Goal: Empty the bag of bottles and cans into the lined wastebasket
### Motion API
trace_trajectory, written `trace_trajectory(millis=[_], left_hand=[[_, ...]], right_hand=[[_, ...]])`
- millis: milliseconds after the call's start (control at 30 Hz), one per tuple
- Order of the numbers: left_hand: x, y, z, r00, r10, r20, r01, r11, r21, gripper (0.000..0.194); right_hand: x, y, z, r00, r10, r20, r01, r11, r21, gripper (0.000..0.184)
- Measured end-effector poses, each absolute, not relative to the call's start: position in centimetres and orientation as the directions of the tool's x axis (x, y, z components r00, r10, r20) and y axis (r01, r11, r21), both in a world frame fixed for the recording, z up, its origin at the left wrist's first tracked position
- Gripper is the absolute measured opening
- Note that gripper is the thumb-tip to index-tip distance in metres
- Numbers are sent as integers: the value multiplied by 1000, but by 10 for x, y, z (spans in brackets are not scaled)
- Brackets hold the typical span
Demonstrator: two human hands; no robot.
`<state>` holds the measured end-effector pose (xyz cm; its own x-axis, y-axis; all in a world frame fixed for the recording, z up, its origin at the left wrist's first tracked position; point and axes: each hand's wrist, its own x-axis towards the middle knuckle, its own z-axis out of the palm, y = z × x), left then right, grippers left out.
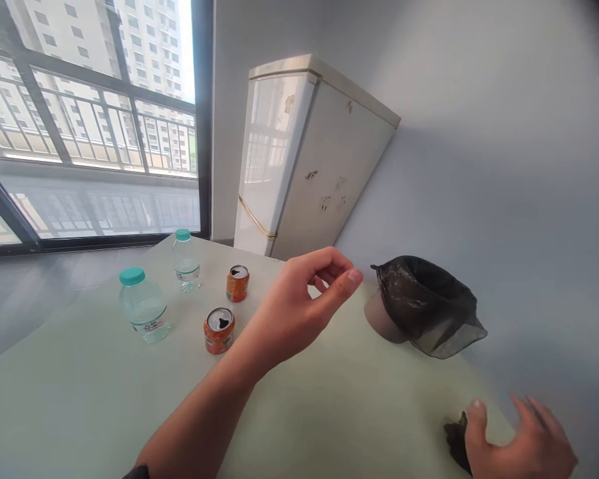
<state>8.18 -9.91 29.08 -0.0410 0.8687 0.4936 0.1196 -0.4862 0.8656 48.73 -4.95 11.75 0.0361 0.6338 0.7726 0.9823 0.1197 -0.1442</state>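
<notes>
- Left hand [356,274], mid-frame: thumb and fingertip together.
- Right hand [522,432], lower right: fingers apart, beside a dark crumple [458,444] (perhaps plastic; blurred).
- Bag-lined bin [385,319], right.
- Orange cans [219,339], bottles [144,309]: left, on the desk [354,406].

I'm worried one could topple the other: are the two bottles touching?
Apart: the head view shows a strip of table between the near bottle and the far bottle.

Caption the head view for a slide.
Left hand above a pale table, between two orange cans and a black-bagged bin; right hand near a dark crumpled item.
</notes>
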Motion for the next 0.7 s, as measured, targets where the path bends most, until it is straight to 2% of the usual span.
trace_trajectory(millis=[100,200,300,367,500,600,700], left_hand=[[82,-97,289,-110,848,519,207,-491,846,22],[81,-97,288,-226,791,569,335,-485,807,18],[77,-96,287,-291,738,609,433,-466,772,18],[72,-94,285,-338,680,650,533,-431,728,17],[52,-84,279,-339,519,785,772,-324,547,13],[32,-75,274,-262,523,811,851,-270,450,21],[16,-69,268,-289,591,753,861,-183,474,24]], right_hand=[[462,-34,165,10,449,894,972,206,-114,63],[440,-8,196,-106,379,919,941,337,-30,63],[418,20,210,-211,438,874,894,448,-9,66],[406,37,211,-252,519,817,884,467,-23,66],[395,67,195,-257,632,731,888,453,-79,62],[398,85,174,-273,711,648,897,431,-95,55],[403,91,160,-342,735,586,901,434,-18,45]])
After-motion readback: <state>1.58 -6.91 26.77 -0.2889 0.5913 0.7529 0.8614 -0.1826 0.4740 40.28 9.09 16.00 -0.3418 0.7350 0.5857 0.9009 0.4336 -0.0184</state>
